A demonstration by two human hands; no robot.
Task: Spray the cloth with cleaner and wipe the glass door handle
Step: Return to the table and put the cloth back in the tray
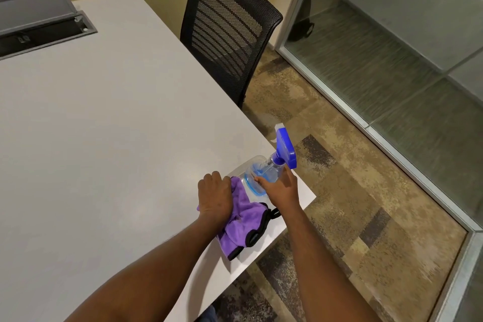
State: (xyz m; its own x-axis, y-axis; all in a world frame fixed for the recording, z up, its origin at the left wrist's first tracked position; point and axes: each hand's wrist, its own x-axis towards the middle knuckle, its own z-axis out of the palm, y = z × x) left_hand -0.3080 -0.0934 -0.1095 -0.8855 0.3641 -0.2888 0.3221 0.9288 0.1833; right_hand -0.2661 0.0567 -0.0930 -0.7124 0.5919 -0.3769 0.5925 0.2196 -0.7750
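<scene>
A purple cloth (244, 227) with black edging lies near the right corner of the white table (104, 138). My left hand (214, 196) rests on its far end with fingers curled over the fabric. A clear spray bottle (264, 172) with blue liquid and a blue trigger head (285, 148) stands just beyond the cloth at the table's edge. My right hand (281, 187) is wrapped around the bottle's body below the neck. No door handle is in view.
A black mesh office chair (227, 29) stands at the table's right side. A glass wall with a metal frame (392, 144) runs along the right over patterned carpet (326, 191). A grey cable box (39, 23) is set into the table at far left.
</scene>
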